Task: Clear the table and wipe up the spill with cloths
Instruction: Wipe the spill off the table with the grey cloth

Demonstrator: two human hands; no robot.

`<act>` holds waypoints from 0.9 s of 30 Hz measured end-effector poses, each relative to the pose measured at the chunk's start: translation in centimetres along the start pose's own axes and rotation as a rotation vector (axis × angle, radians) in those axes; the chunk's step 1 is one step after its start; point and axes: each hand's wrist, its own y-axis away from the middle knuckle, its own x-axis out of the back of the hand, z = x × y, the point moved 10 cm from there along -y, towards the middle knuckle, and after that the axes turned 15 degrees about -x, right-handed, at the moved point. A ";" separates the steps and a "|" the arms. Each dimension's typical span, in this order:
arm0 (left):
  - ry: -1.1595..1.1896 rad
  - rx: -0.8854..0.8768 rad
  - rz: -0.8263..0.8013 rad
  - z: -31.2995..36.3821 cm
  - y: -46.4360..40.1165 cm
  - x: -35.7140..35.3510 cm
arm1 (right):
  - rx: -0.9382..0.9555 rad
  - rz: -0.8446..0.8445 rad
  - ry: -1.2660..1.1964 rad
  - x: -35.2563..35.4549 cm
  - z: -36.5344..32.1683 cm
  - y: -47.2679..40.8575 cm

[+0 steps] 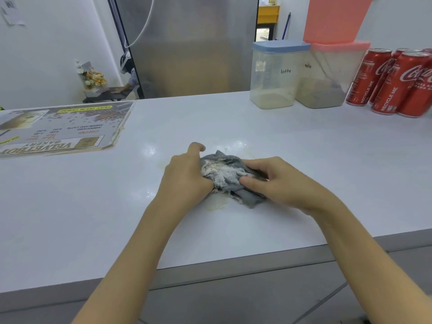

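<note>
A grey cloth [228,175], bunched up and smeared with pale whitish mess, lies in the middle of the white counter [93,206]. My left hand [184,176] grips its left side, with the forefinger raised. My right hand [278,181] holds its right side, fingers curled over the fabric and thumb pressing near the middle. A beige wet spill [218,203] stains the counter just under and in front of the cloth. More wet shine [236,145] lies behind the cloth.
A printed bakery menu [63,127] lies flat at the left. Two clear powder containers, latte [275,76] and mocha [327,78], stand at the back right beside several red cola cans [397,85]. The counter's front edge [233,265] runs below my forearms.
</note>
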 end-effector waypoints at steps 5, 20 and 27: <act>0.047 -0.059 -0.111 0.3 1.0 -0.8 | -0.016 0.311 0.163 0.5 -0.7 0.8; 0.064 -0.006 -0.011 0.9 1.9 -0.8 | -0.080 0.534 0.314 0.0 -1.8 3.4; 0.008 -0.002 -0.115 0.6 2.0 -1.1 | -0.117 0.549 0.165 0.6 -1.0 3.9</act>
